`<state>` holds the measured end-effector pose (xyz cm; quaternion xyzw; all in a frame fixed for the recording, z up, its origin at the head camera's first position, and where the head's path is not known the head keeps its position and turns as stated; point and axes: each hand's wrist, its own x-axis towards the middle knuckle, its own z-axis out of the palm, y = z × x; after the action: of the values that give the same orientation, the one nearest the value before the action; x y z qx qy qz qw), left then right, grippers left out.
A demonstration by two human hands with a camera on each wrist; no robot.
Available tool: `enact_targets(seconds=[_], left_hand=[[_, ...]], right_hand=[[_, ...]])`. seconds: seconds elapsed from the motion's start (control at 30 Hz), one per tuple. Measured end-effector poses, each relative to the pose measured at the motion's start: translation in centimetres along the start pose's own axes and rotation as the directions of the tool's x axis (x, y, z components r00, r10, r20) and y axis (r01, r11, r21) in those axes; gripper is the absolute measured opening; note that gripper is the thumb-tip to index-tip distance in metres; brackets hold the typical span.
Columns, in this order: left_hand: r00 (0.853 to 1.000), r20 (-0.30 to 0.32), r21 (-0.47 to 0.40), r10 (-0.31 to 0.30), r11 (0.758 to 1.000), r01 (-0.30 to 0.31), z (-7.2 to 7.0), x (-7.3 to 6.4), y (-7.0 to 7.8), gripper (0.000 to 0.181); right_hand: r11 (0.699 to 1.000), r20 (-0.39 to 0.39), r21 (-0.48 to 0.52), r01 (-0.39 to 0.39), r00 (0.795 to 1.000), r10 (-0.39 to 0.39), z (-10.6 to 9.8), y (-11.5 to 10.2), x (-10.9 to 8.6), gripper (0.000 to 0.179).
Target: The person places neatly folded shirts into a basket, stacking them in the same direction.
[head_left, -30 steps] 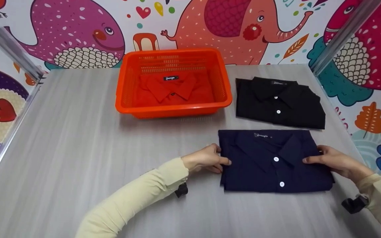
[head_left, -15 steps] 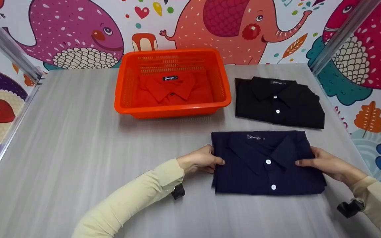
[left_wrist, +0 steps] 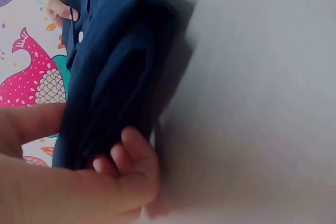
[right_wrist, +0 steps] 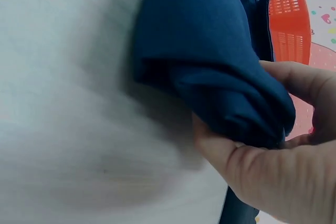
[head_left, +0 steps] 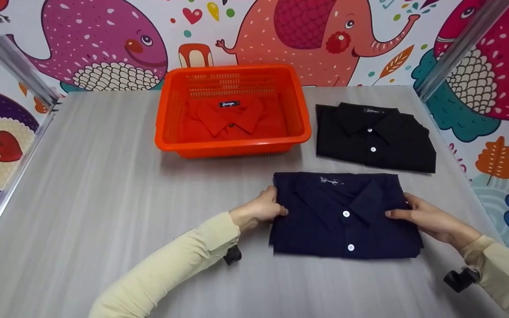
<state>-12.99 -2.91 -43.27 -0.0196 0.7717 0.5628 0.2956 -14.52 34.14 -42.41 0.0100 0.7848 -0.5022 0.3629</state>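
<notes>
A folded navy shirt (head_left: pixel 325 221) with white buttons lies between both hands in the head view, its collar toward the back. My left hand (head_left: pixel 261 206) grips its left edge, thumb on top and the other fingers at the side and beneath. On the opposite edge my right hand (head_left: pixel 433 221) holds it the same way. The left wrist view shows the layered side of the navy shirt (left_wrist: pixel 118 77) between thumb and fingers. In the right wrist view the shirt's folded end (right_wrist: pixel 210 61) sits between the thumb and fingers, with a shadow under it on the table.
An orange plastic basket (head_left: pixel 232 149) stands at the back middle with a folded red shirt (head_left: pixel 232 121) inside. Right of the basket lies a folded black shirt (head_left: pixel 376 139). The pale table (head_left: pixel 117 185) ends at walls with cartoon animal prints (head_left: pixel 104 39).
Both hands have moved left with the navy shirt between them, bringing it nearer the area in front of the basket. The basket, red shirt and black shirt have stayed put.
</notes>
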Motion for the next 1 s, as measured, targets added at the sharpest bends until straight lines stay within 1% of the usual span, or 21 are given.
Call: enact_targets(seconds=[0.1,0.17,0.3,0.4,0.43,0.53,0.63,0.77,0.83,0.93,1.0], left_hand=[[1.000,-0.007,-0.033,0.001,0.999,-0.001,-0.4,-0.1,0.0,0.078],[1.000,-0.010,-0.062,0.006,0.998,-0.006,-0.8,-0.2,0.0,0.076],[0.999,-0.036,-0.072,0.006,0.997,-0.009,-1.7,-0.4,0.0,0.061],[0.998,-0.060,-0.082,-0.009,0.997,0.004,-2.3,-0.6,-0.1,0.045],[0.998,-0.064,-0.091,-0.016,0.996,0.010,-2.4,-0.7,-0.2,0.044],[0.997,-0.073,-0.128,-0.032,0.992,0.022,-2.9,-1.1,-0.3,0.041],[0.996,-0.079,-0.163,-0.045,0.986,0.032,-3.4,-1.6,-0.6,0.046],[0.996,-0.084,-0.180,-0.043,0.983,0.027,-4.1,-2.3,-0.9,0.050],[0.995,-0.088,-0.179,-0.041,0.984,0.025,-4.5,-2.6,-1.0,0.050],[0.994,-0.100,-0.182,-0.036,0.983,0.017,-5.2,-3.1,-1.1,0.049],[0.993,-0.115,-0.188,-0.029,0.982,0.007,-5.7,-3.4,-1.2,0.050]], right_hand=[[1.000,0.011,0.016,0.007,1.000,-0.007,0.3,-0.3,0.2,0.098],[0.999,0.019,0.030,0.025,1.000,-0.025,0.6,-0.4,0.3,0.096],[0.996,0.037,0.052,0.067,0.997,-0.069,1.0,-0.9,0.4,0.092],[0.994,0.053,0.056,0.095,0.994,-0.098,1.1,-1.3,0.4,0.089],[0.993,0.057,0.056,0.106,0.992,-0.109,1.2,-1.4,0.4,0.087],[0.986,0.061,0.062,0.156,0.985,-0.160,1.6,-1.8,0.5,0.082],[0.975,0.058,0.068,0.212,0.975,-0.216,2.1,-2.1,0.6,0.082],[0.966,0.053,0.053,0.255,0.965,-0.258,2.9,-2.4,0.6,0.086],[0.962,0.053,0.039,0.272,0.960,-0.273,3.2,-2.6,0.7,0.084],[0.949,0.063,0.018,0.315,0.947,-0.316,3.6,-3.1,0.9,0.080],[0.936,0.066,0.009,0.352,0.934,-0.352,3.8,-3.5,1.1,0.077]])
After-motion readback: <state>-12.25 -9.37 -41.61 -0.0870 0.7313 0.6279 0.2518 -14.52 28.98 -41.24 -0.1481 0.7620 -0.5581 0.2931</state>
